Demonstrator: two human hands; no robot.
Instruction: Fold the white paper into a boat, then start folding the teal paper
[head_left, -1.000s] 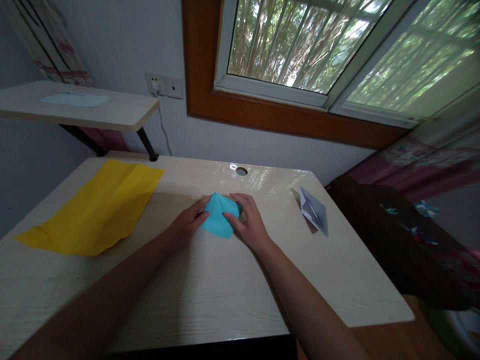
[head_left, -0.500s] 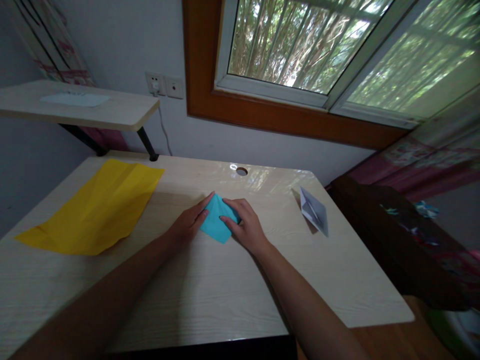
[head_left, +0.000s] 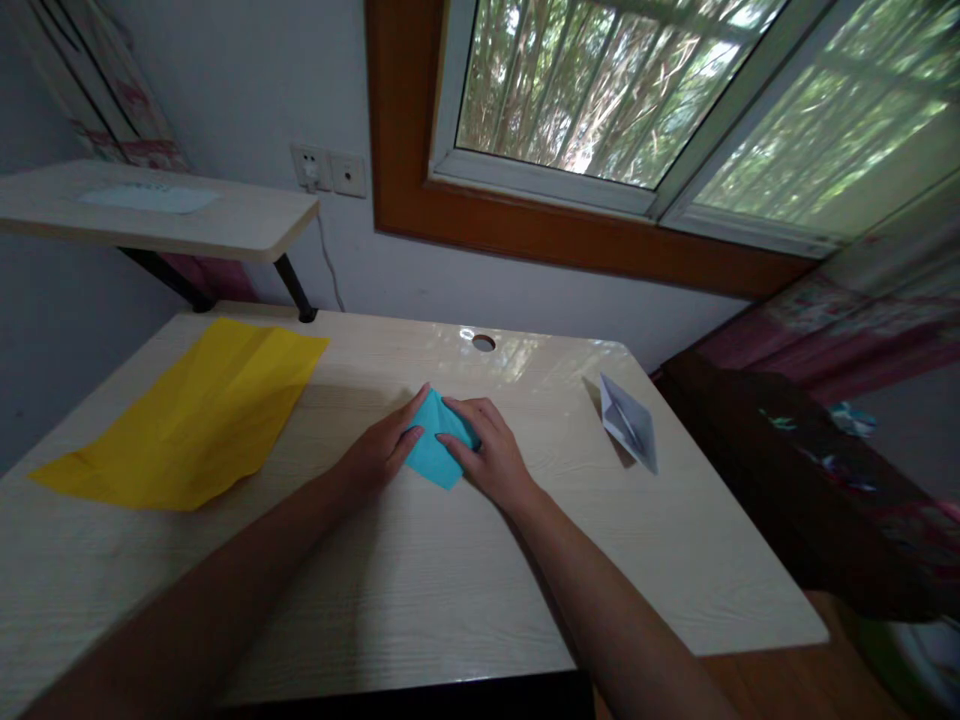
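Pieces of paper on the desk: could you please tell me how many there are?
3. A yellow sheet lies flat at the left, a folded blue paper sits mid-desk under both hands, and a folded white paper rests at the right. None seems hidden.
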